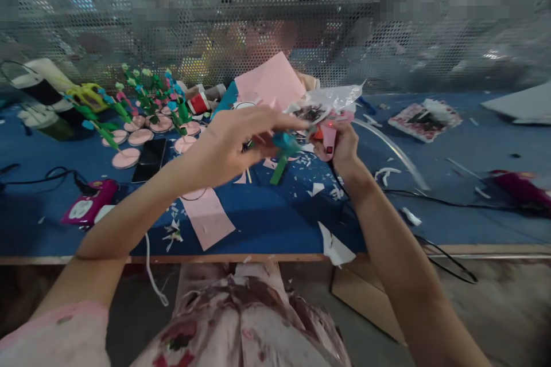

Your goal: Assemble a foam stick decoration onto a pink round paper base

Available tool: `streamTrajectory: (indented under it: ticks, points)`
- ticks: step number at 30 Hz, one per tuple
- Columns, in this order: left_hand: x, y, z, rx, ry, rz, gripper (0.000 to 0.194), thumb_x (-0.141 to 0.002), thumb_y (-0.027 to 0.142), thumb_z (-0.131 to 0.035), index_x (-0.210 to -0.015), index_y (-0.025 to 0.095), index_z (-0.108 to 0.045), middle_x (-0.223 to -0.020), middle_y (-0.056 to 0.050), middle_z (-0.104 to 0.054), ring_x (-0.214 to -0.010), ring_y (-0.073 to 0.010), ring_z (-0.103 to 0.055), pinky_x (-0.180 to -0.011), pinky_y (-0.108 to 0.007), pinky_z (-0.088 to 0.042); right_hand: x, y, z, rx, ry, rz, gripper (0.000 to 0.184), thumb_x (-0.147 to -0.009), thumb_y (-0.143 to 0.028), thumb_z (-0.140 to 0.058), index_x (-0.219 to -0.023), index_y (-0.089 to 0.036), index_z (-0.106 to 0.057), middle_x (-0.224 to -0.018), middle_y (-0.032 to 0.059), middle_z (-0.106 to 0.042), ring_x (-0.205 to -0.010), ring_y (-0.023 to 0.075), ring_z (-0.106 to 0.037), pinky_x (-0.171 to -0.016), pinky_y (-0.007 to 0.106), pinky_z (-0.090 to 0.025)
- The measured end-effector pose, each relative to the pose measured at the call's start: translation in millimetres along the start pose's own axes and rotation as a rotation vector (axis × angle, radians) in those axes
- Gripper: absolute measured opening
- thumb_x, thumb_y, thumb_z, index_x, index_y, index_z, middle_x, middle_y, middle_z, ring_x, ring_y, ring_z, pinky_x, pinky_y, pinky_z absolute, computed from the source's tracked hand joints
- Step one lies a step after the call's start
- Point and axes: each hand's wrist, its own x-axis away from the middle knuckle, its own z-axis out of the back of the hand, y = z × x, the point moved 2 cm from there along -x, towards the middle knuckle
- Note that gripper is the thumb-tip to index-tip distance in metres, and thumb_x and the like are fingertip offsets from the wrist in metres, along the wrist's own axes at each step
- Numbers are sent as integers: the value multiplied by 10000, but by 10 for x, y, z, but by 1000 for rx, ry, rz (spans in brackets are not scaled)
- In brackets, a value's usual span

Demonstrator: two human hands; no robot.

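Left hand (232,140) angled toward right hand (344,146)

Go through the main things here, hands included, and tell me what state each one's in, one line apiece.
Left hand: beside the blurred blue-green piece; grip unclear
Right hand: closed around the pink tool
Pink tool: held, red light lit
Phone: lying flat, no lit screen showing
Flower stems: standing on pink discs, some leaning
White scrap: overhanging the table edge

Table (275,223) is plain blue. Glue gun (329,139), 2 o'clock: pink, red light (330,124). Piece (284,141) near dial centre: teal. Sheet (271,80), 12 o'clock: plain pink. Phone (150,160), 9 o'clock: black. Trousers (267,330), 6 o'clock: pale pink, dark red blotches.
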Motion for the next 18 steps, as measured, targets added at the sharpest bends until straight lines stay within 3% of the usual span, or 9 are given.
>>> streamTrajectory:
  ticks: [2,5,8,10,13,18]
  points:
    - [-225,-398,-59,-114,-79,-96,212,-782,267,-618,-985,212,-642,-1026,-54,-598,-1137,-275,-503,-986,-472,-401,34,-6,-108,-84,-30,-11,428,-696,-590,-311,-675,-207,-501,-440,4,-443,-336,110,-317,-354,273,-272]
    - [-492,-1058,-200,-265,-102,-184,127,-782,217,-619,-900,201,-664,-1255,-71,-508,-1270,-287,-381,-1073,-513,-284,70,-10,-227,-167,-86,-24,342,-631,-525,-385,-654,-203,-499,-422,-3,-448,-320,110,-319,-329,266,-262]
    - [-687,-1472,-359,-313,-181,-186,116,-754,188,-642,-864,195,-675,-1402,-70,-396,-1338,-286,-301,-1105,-495,-244,77,-16,-268,-282,-165,-48,297,-598,-470,-431,-621,-189,-525,-370,-10,-420,-287,106,-303,-303,254,-228]
    - [-792,-1589,-455,-317,-252,-192,151,-749,172,-637,-895,191,-672,-1420,-72,-389,-1328,-274,-330,-1095,-473,-271,67,-20,-265,-339,-211,-50,291,-581,-460,-447,-570,-182,-535,-331,-8,-396,-257,103,-285,-286,249,-199]
    - [-916,-1620,-549,-288,-261,-248,193,-759,124,-600,-936,168,-660,-1409,-103,-414,-1310,-254,-367,-1069,-433,-314,41,-17,-250,-402,-247,-43,299,-553,-462,-461,-511,-178,-543,-289,-4,-363,-228,102,-263,-269,244,-167]
    - [-988,-1551,-618,-215,-198,-326,231,-764,95,-559,-968,158,-649,-1119,-103,-636,-1097,-214,-548,-976,-378,-402,0,33,-230,-459,-222,-50,293,-553,-457,-490,-506,-174,-547,-278,-3,-365,-220,95,-253,-259,242,-166]
